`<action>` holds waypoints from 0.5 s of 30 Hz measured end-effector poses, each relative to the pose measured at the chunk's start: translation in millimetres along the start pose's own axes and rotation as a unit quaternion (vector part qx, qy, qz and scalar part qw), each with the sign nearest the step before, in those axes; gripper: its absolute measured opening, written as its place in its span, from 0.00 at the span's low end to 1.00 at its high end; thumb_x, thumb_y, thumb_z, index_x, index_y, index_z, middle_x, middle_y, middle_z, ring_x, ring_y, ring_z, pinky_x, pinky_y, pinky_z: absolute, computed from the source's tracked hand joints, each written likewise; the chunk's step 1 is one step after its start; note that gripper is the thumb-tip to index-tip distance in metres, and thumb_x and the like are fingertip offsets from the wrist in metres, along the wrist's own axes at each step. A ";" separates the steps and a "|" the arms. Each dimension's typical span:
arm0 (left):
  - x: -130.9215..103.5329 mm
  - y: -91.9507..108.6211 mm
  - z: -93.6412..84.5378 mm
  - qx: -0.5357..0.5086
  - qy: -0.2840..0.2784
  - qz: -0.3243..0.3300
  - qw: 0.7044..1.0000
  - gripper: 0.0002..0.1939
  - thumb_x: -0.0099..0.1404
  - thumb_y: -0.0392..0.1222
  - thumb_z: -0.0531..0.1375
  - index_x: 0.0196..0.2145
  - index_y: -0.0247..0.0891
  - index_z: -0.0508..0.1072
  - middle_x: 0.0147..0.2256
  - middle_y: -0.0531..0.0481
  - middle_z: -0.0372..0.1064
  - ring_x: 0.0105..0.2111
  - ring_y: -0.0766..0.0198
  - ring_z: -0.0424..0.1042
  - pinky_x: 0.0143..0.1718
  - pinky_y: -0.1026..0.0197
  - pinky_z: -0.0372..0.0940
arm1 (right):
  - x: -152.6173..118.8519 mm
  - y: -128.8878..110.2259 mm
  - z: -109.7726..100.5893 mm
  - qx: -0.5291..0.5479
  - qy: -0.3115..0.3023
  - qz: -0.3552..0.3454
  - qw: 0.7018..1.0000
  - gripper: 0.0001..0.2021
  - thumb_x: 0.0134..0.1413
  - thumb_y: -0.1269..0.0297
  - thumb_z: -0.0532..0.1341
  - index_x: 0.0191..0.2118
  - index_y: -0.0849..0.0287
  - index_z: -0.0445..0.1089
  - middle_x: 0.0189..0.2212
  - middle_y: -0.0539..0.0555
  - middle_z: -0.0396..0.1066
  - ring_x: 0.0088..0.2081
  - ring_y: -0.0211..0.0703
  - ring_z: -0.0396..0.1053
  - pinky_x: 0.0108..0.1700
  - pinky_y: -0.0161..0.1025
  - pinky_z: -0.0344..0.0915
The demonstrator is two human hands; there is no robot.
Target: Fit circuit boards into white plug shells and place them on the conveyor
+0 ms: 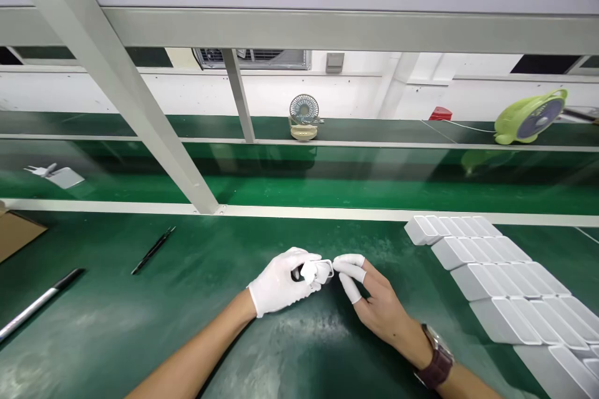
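My left hand [283,283], in a white glove, is closed around a small white plastic piece [317,272]. This piece has a thin, rounded, frame-like edge on its right side; the gloved fingers hide part of it. Just to the right is my right hand [372,293], bare except for white finger cots on the thumb and two fingers. Its fingers are bent and slightly apart, with their tips right beside the piece's edge. Whether they touch it I cannot make out. Both hands are above the green work table [299,349].
Rows of white plastic boxes [508,280] stand at the right. A black pen [153,250], a silver-and-black rod [40,305] and a cardboard piece [19,234] lie left. A slanted metal post [140,100] meets the table's back rail. Beyond are a small fan [304,115] and a green fan [521,117].
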State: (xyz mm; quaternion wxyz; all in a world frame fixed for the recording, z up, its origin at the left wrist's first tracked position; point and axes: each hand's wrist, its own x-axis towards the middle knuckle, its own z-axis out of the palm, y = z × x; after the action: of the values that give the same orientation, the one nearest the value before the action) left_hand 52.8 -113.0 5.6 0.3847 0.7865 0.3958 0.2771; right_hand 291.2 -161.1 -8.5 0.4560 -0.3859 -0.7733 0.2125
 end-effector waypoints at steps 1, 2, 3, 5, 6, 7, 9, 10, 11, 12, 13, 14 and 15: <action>-0.3 1.0 -1.1 -0.035 -0.004 -0.035 0.999 0.23 0.60 0.46 0.67 0.52 0.41 0.75 0.48 0.45 0.75 0.45 0.54 0.75 0.48 0.52 0.70 | -0.6 1.9 1.7 -0.018 -0.006 -0.010 1.000 0.21 0.67 0.74 0.55 0.62 0.51 0.64 0.55 0.60 0.67 0.56 0.48 0.68 0.57 0.48 0.69; -0.4 1.7 -1.8 -0.069 -0.010 -0.063 0.996 0.24 0.61 0.49 0.67 0.53 0.40 0.74 0.49 0.44 0.75 0.45 0.54 0.75 0.48 0.52 0.70 | -1.1 3.3 2.9 -0.034 -0.019 -0.018 0.999 0.22 0.66 0.74 0.56 0.63 0.52 0.64 0.57 0.60 0.65 0.58 0.49 0.67 0.59 0.49 0.68; -0.3 2.2 -2.3 -0.103 -0.014 -0.083 0.991 0.23 0.63 0.51 0.65 0.54 0.39 0.74 0.49 0.43 0.75 0.45 0.54 0.75 0.49 0.52 0.70 | -1.6 4.4 3.8 -0.048 -0.033 -0.024 0.998 0.23 0.66 0.74 0.57 0.64 0.52 0.63 0.59 0.61 0.64 0.59 0.49 0.65 0.60 0.49 0.67; 0.2 2.8 -2.4 -0.161 -0.015 -0.105 0.981 0.22 0.68 0.53 0.61 0.55 0.38 0.72 0.49 0.43 0.75 0.47 0.54 0.75 0.51 0.52 0.69 | -2.4 5.6 4.8 -0.068 -0.056 -0.037 0.995 0.24 0.66 0.73 0.57 0.65 0.53 0.61 0.60 0.62 0.62 0.61 0.50 0.64 0.61 0.49 0.67; 0.5 3.2 -2.3 -0.183 -0.009 -0.112 0.977 0.23 0.69 0.53 0.59 0.57 0.39 0.70 0.50 0.42 0.75 0.47 0.54 0.75 0.49 0.53 0.70 | -2.6 5.9 5.2 -0.075 -0.064 -0.044 0.994 0.24 0.66 0.72 0.58 0.66 0.54 0.60 0.60 0.62 0.62 0.61 0.49 0.65 0.61 0.48 0.68; 0.7 3.7 -2.3 -0.201 0.000 -0.116 0.973 0.25 0.70 0.53 0.58 0.60 0.40 0.67 0.52 0.42 0.74 0.47 0.55 0.75 0.46 0.54 0.71 | -2.9 6.1 5.8 -0.080 -0.070 -0.053 0.993 0.24 0.66 0.71 0.58 0.66 0.54 0.60 0.60 0.62 0.63 0.60 0.49 0.66 0.60 0.47 0.69; 0.8 5.3 -2.7 -0.223 0.025 -0.110 0.968 0.29 0.71 0.53 0.56 0.65 0.43 0.59 0.55 0.42 0.70 0.47 0.55 0.74 0.41 0.56 0.72 | -3.5 6.3 7.3 -0.093 -0.077 -0.070 0.990 0.25 0.66 0.70 0.59 0.66 0.55 0.59 0.58 0.63 0.64 0.59 0.49 0.67 0.58 0.47 0.70; 0.7 6.4 -3.1 -0.222 0.037 -0.100 0.969 0.29 0.71 0.52 0.56 0.66 0.44 0.58 0.57 0.42 0.69 0.49 0.55 0.73 0.43 0.56 0.72 | -3.9 6.4 8.1 -0.101 -0.079 -0.077 0.989 0.25 0.66 0.70 0.59 0.66 0.55 0.59 0.58 0.63 0.65 0.59 0.50 0.67 0.58 0.47 0.71; 0.6 7.5 -3.6 -0.212 0.046 -0.087 0.972 0.27 0.71 0.52 0.56 0.65 0.45 0.60 0.57 0.43 0.68 0.51 0.55 0.72 0.46 0.55 0.71 | -4.4 6.3 8.9 -0.111 -0.081 -0.082 0.987 0.25 0.66 0.69 0.59 0.66 0.55 0.58 0.58 0.64 0.65 0.60 0.50 0.66 0.58 0.48 0.71; 0.5 8.5 -4.1 -0.197 0.054 -0.079 0.976 0.24 0.71 0.51 0.57 0.62 0.45 0.64 0.57 0.43 0.68 0.52 0.55 0.72 0.50 0.55 0.70 | -4.9 6.1 9.6 -0.122 -0.085 -0.086 0.985 0.25 0.66 0.69 0.59 0.67 0.55 0.58 0.59 0.64 0.64 0.60 0.51 0.66 0.58 0.49 0.71; 0.6 9.4 -4.5 -0.179 0.064 -0.076 0.979 0.20 0.71 0.50 0.57 0.58 0.44 0.69 0.56 0.44 0.69 0.51 0.56 0.72 0.52 0.55 0.68 | -5.4 5.8 10.2 -0.132 -0.090 -0.090 0.983 0.26 0.66 0.68 0.59 0.67 0.54 0.57 0.59 0.64 0.64 0.61 0.53 0.65 0.58 0.50 0.71; 0.9 9.9 -4.6 -0.165 0.074 -0.078 0.980 0.17 0.72 0.50 0.57 0.53 0.42 0.73 0.53 0.44 0.70 0.49 0.57 0.73 0.51 0.55 0.68 | -5.7 5.4 10.5 -0.142 -0.095 -0.091 0.981 0.26 0.67 0.68 0.59 0.67 0.54 0.57 0.60 0.65 0.63 0.60 0.54 0.66 0.58 0.51 0.71; 1.4 10.2 -4.4 -0.157 0.087 -0.083 0.980 0.16 0.72 0.50 0.56 0.49 0.40 0.75 0.50 0.44 0.72 0.44 0.58 0.74 0.48 0.56 0.69 | -5.9 4.8 10.7 -0.150 -0.101 -0.091 0.979 0.26 0.67 0.67 0.59 0.67 0.54 0.57 0.60 0.65 0.63 0.60 0.55 0.66 0.57 0.52 0.72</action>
State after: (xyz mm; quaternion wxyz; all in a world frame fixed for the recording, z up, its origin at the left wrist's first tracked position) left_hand 54.4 -114.1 16.7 0.4892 0.6538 0.4435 0.3696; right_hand 285.5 -162.5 -20.3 0.3304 -0.3541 -0.8703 0.0897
